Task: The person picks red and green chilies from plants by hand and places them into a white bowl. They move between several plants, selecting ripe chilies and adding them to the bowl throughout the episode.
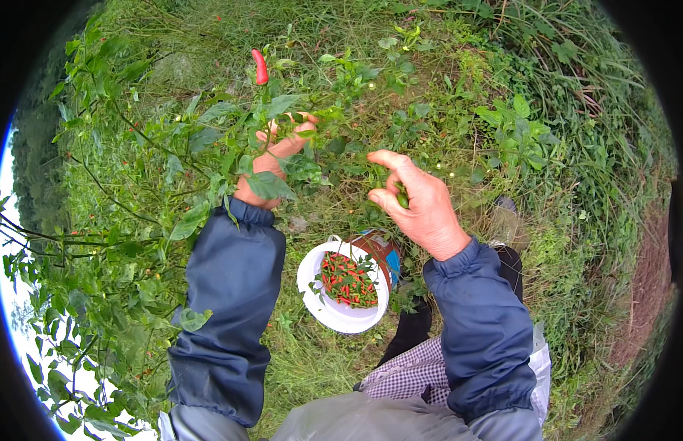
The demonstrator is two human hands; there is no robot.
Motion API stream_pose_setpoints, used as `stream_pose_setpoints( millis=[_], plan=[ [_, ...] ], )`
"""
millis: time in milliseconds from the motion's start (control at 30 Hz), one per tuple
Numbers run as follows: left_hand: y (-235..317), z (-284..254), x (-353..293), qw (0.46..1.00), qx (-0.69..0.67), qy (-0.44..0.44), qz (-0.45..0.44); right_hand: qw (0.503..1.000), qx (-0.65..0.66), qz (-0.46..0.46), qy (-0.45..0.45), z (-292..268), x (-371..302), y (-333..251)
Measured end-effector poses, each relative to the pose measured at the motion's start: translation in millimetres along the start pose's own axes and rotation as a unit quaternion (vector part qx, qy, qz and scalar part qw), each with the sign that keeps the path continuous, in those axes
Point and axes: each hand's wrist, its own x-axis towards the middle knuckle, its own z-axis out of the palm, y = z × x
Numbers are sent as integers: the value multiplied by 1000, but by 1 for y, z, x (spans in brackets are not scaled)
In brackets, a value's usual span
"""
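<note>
Head view: left hand (283, 151) sits among the leaves of the pepper plant (198, 140), fingers partly bent and part hidden; whether they grip a stem, cannot tell. Probably placed there to steady the branch. A red pepper (260, 67) stands upright just above it, untouched. Right hand (422, 198) is half curled, forefinger and thumb apart at the tips, a green pepper (402, 195) tucked within the fingers; this presumably leaves the tips free. White bucket (345, 320), mouth toward the camera, lies between the forearms, likely for short reach from either hand; red and green peppers (347, 283) are inside.
</note>
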Motion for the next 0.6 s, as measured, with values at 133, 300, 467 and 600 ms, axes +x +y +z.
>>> stream_pose_setpoints(
  millis=[133,300,467,600],
  plan=[
    [0,-4,-1,1000,-20,-10,8,988,60,-26,141,4,1,8],
    [-1,-3,-5,992,-124,16,-14,993,19,-98,66,6,0,11],
    [-6,-2,-4,981,156,-63,94,993,-13,-86,83,18,-1,5],
    [-14,-10,2,978,196,-40,63,975,-31,-94,200,21,1,11]
  ],
)
